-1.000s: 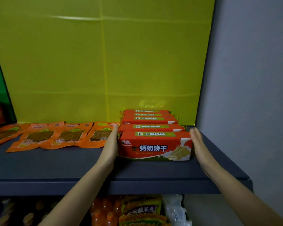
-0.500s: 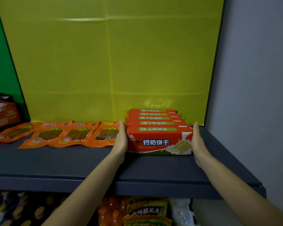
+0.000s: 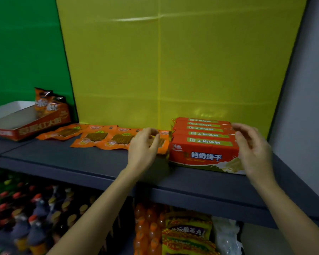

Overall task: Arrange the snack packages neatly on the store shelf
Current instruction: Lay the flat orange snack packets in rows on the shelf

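Note:
A row of several red biscuit packs (image 3: 203,144) lies on the dark grey shelf (image 3: 92,162) against the yellow back panel, at the right end. My right hand (image 3: 252,150) hovers at the row's right side, fingers loosely bent, holding nothing. My left hand (image 3: 144,146) hangs just left of the front pack, fingers relaxed, above the rightmost of several flat orange snack pouches (image 3: 98,138) that are spread along the shelf.
An orange display carton (image 3: 26,124) with a few upright pouches stands at the shelf's left. A grey wall (image 3: 306,107) closes the right side. Below the shelf are bottled drinks (image 3: 35,218) and yellow noodle packs (image 3: 188,234).
Both hands have come off the ends of the front biscuit pack and lifted slightly. The camera view has swung left, bringing the orange carton into sight.

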